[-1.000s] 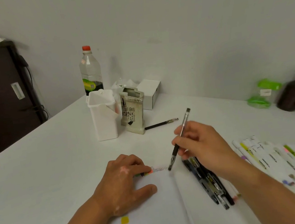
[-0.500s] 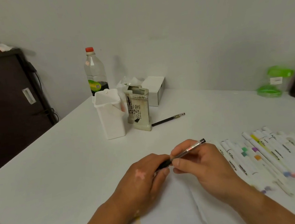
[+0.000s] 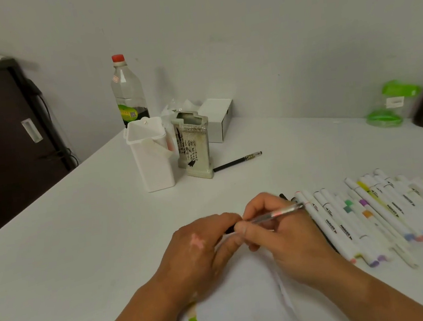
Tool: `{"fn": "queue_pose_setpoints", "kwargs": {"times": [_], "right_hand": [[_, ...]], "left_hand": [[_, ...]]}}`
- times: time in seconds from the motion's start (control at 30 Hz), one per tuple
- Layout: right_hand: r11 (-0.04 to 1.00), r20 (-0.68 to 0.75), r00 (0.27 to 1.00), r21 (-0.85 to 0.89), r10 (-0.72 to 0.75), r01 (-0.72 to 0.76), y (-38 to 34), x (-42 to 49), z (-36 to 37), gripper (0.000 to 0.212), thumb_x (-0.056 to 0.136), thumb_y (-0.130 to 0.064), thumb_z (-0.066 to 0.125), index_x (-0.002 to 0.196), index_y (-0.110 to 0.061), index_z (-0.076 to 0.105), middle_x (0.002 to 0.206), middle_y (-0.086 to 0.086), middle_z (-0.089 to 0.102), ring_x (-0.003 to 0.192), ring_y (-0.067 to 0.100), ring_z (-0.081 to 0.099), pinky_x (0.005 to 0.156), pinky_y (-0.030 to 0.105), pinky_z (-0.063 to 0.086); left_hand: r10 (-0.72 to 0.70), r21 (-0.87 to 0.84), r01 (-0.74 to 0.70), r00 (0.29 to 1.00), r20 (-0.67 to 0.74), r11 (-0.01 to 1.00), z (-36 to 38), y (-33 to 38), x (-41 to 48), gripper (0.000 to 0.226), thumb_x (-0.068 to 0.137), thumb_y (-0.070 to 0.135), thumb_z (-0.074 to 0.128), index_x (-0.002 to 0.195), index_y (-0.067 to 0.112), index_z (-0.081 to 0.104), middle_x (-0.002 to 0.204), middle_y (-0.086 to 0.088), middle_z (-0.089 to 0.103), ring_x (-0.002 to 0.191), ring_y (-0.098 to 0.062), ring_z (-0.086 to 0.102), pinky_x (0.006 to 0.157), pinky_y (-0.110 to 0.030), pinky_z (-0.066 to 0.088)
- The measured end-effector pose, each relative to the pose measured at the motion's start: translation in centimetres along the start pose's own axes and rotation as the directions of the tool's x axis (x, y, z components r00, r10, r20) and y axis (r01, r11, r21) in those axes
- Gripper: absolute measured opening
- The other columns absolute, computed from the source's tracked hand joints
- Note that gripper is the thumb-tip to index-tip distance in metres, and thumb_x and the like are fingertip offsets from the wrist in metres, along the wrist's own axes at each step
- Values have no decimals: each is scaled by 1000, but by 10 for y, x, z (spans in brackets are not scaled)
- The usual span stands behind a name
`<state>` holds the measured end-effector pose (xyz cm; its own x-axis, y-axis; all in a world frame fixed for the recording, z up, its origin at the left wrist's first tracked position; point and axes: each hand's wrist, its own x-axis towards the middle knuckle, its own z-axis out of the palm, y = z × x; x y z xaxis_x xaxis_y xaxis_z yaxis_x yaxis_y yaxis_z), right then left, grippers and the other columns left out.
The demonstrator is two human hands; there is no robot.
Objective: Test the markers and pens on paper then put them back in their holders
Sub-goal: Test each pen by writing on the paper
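Two hands pinch one slim pen [image 3: 277, 214]: left hand [image 3: 197, 251] its dark end, right hand [image 3: 290, 241] mid-barrel. We judge it light, stiff; grip mid-barrel.

A clear pen [image 3: 277, 215] with a dark front end is held nearly level above the paper [image 3: 247, 301], a white sheet with colour swatches along its left edge. White markers [image 3: 370, 218] lie side by side on the worktop [image 3: 81, 228] to the right. Farther back stand a white plastic holder [image 3: 152, 161] and, just beside it, a ceramic holder [image 3: 194, 149] with black lettering. A black pen [image 3: 234, 162] lies at its foot.
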<state>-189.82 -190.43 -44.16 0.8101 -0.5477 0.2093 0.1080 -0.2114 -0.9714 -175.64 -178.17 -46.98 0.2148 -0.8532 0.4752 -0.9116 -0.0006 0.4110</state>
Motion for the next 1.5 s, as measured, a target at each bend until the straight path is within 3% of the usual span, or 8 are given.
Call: {"fn": "queue_pose_setpoints", "kwargs": {"times": [0.07, 0.17, 0.5, 0.63, 0.77, 0.97, 1.17, 1.5], "right_hand": [[997, -160, 987, 81, 19, -7, -2, 5, -7, 9, 78, -21, 67, 72, -22, 61, 57, 6, 61, 53, 21, 59, 53, 31, 52], [980, -281, 951, 182, 127, -77, -3, 11, -23, 13, 74, -20, 57, 76, -18, 70, 56, 7, 59, 52, 22, 59, 44, 31, 48], [900, -201, 971, -389, 128, -199, 9, 7, -21, 17, 85, -14, 70, 73, -25, 68, 56, 4, 68, 47, 13, 64, 50, 22, 49], [942, -144, 987, -315, 74, -116, 5, 6, -10, 18, 86, -14, 68, 74, -28, 68, 57, 3, 67, 48, 11, 62, 48, 18, 48], [983, -141, 987, -154, 82, -104, 4, 7, -2, 6, 77, -25, 64, 73, -25, 68, 57, 6, 63, 52, 17, 60, 51, 28, 51], [990, -81, 993, -109, 85, -93, 1, 5, 4, 8, 76, -22, 62, 71, -22, 68, 55, 3, 61, 50, 17, 58, 49, 27, 49], [979, 71, 986, -149, 149, -137, -3, 10, 30, 18, 88, -8, 67, 78, -22, 72, 61, 6, 67, 53, 17, 64, 52, 25, 52], [919, 14, 981, -352, 195, -178, 13, 9, 46, 18, 87, -15, 71, 75, -28, 70, 54, 2, 65, 45, 10, 57, 47, 20, 46]], "left_hand": [[-89, 72, 87, 996, 25, 994, 2, -3, -2, 52, 90, 70, 46, 133, 41, 44, 91, 33, 44, 83, 3, 44, 77, -10, 37], [-184, 162, 163, 975, 125, 973, 5, -12, -4, 74, 78, 82, 46, 139, 41, 40, 104, 27, 42, 98, 1, 42, 92, -17, 37], [-202, 227, 154, 958, 204, 961, 6, -15, -6, 67, 75, 85, 42, 131, 47, 46, 96, 20, 44, 94, -5, 43, 87, -24, 39], [-248, 159, 224, 957, 151, 962, 5, -12, -2, 62, 72, 83, 55, 122, 48, 44, 94, 21, 46, 88, -3, 46, 78, -17, 38], [-255, -101, 259, 965, 55, 961, -16, -16, -6, 44, 77, 51, 70, 114, 46, 49, 86, 17, 47, 83, -6, 50, 69, -12, 40], [-295, 175, 255, 919, 260, 951, -54, -45, -34, 48, 77, 69, 65, 118, 46, 56, 88, 16, 51, 87, 1, 46, 82, -17, 35], [-298, 253, 249, 938, 178, 935, -30, -30, -39, 63, 74, 87, 45, 122, 46, 51, 90, 19, 46, 90, -3, 42, 88, -26, 35], [-327, 253, 289, 937, 123, 923, -24, -30, -42, 69, 69, 92, 40, 122, 48, 50, 86, 22, 42, 86, -3, 41, 86, -27, 37]]}}
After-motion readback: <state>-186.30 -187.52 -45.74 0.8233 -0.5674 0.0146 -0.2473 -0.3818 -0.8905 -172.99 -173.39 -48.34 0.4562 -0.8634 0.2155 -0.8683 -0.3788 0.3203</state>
